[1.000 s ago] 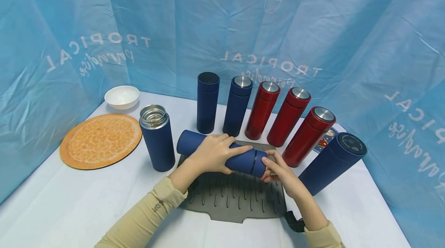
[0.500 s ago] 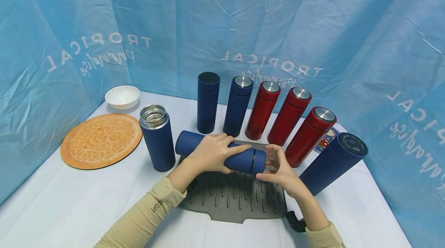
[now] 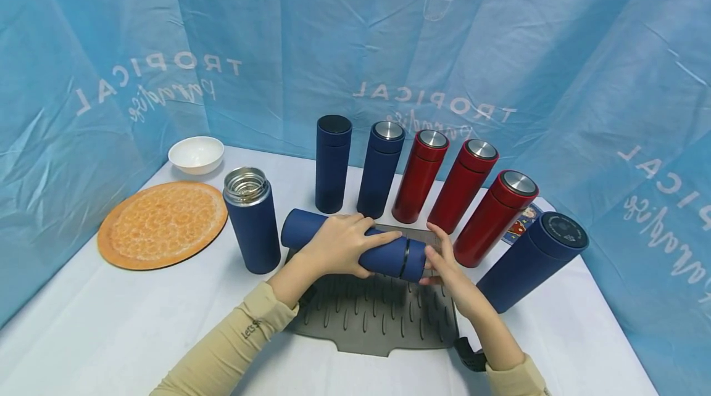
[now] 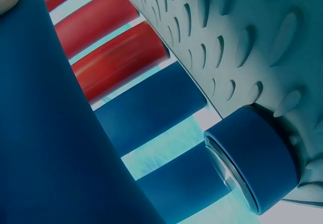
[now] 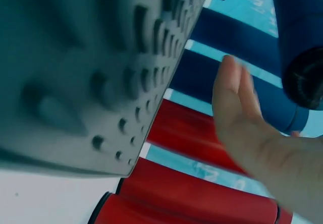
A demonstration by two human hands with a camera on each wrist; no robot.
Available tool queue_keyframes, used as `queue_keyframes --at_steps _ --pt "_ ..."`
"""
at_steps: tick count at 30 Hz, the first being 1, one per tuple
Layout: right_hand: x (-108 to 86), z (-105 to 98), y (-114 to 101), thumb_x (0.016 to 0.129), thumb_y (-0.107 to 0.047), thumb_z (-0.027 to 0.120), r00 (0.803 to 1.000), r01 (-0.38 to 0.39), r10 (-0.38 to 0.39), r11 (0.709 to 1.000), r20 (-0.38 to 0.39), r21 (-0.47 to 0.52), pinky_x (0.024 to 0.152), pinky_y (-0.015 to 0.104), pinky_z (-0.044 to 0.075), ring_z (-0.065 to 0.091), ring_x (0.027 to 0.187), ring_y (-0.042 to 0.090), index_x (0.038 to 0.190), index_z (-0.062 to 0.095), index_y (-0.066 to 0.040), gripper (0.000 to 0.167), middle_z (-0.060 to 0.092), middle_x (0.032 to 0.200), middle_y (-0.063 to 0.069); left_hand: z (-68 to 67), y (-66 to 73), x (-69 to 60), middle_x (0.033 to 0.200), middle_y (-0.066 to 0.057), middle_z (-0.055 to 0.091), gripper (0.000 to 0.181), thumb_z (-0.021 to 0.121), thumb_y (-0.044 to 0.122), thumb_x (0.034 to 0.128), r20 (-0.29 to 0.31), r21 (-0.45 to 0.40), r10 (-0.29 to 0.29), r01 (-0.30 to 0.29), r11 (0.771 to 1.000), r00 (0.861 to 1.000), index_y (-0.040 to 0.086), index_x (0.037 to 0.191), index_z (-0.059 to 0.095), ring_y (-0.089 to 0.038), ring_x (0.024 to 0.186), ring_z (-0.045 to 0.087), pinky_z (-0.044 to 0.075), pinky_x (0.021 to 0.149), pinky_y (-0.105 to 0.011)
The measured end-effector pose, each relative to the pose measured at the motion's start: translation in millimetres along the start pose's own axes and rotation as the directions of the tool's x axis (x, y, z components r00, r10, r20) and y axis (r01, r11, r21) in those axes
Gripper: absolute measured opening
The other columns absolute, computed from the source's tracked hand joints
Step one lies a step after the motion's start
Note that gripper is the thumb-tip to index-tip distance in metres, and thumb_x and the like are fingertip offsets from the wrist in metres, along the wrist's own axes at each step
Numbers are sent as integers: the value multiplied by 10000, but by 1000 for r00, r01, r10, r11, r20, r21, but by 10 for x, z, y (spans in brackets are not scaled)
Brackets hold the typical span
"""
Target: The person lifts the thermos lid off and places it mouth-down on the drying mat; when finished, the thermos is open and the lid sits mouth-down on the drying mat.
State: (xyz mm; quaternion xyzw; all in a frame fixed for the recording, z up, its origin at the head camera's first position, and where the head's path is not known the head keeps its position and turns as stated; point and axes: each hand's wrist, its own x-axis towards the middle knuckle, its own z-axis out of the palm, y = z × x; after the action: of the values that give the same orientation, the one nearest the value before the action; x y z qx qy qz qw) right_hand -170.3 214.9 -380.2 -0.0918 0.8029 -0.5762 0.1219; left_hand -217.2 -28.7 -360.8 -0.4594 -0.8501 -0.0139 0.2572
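Left hand (image 3: 341,245) curls round blue bottle (image 3: 383,258), tilted above grey mat (image 3: 378,325). Right hand (image 3: 451,276), one second ago gripping cap (image 3: 414,261), now has fingers loosened, nearly straight; contact cannot tell. Probably left hand alone supports bottle.

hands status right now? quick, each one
Left hand: closed, holding a blue bottle.
Right hand: open, beside that bottle's right-hand end; can't tell whether it's touching.

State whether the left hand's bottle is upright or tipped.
Tipped: the left hand holds the blue bottle sideways over the grey mat, one end beside the right hand.
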Motion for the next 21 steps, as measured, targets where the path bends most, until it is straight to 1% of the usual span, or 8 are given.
queue_keyframes --at_steps 2,4,6,8,10,13,17,21 --pt "-7 2 -30 949 -522 246 997 -71 71 997 4 26 775 429 508 608 923 342 1426 109 -224 579 490 1190 212 -7 2 3 997 -36 648 832 778 572 583 12 0 -3 3 1000 1000 343 1326 483 -198 852 621 525 745 -356" --pt "-9 5 -45 951 -549 192 992 -124 124 992 22 24 732 383 519 655 791 286 1405 137 -150 607 607 989 200 -17 6 6 1004 -39 646 835 779 571 585 26 -3 -9 9 1000 1000 346 1331 477 -203 863 622 526 750 -363" --pt "-6 10 -51 953 -553 201 987 -158 157 987 45 17 719 354 519 666 734 241 1381 160 -96 628 651 873 162 -26 11 7 1015 -43 644 834 778 569 591 40 -10 -12 13 1000 999 347 1335 472 -207 876 623 526 755 -369" --pt "0 14 -47 953 -548 238 983 -174 173 985 56 16 713 335 515 662 714 219 1357 179 -63 634 654 823 122 -31 18 7 1028 -47 643 831 777 571 595 50 -16 -15 16 1000 999 348 1335 471 -212 890 624 526 759 -376" --pt "6 14 -35 951 -533 278 983 -174 172 984 59 25 709 326 511 656 714 212 1340 205 -58 618 642 826 111 -31 23 5 1035 -49 641 832 775 576 596 57 -20 -19 20 1000 998 348 1335 470 -215 898 624 526 763 -380" --pt "8 1 -12 946 -484 336 988 -150 148 988 53 35 705 321 508 652 736 221 1335 208 -73 580 612 890 140 -27 26 0 1036 -50 638 839 771 591 594 61 -19 -20 22 1000 998 345 1336 468 -214 896 623 526 760 -381" --pt "-6 -31 17 922 -391 422 994 -104 102 994 46 40 733 328 499 620 833 252 1346 204 -113 552 543 1056 202 -25 22 -4 1023 -48 640 842 771 596 589 52 -22 -18 19 1000 998 344 1334 472 -209 878 624 528 749 -372" --pt "-10 -51 51 879 -306 530 998 -46 43 998 54 39 794 377 497 536 976 281 1360 188 -161 608 429 1232 252 -18 14 -5 1019 -46 644 834 770 596 590 45 -29 -18 20 999 999 343 1330 480 -203 870 623 529 743 -361"
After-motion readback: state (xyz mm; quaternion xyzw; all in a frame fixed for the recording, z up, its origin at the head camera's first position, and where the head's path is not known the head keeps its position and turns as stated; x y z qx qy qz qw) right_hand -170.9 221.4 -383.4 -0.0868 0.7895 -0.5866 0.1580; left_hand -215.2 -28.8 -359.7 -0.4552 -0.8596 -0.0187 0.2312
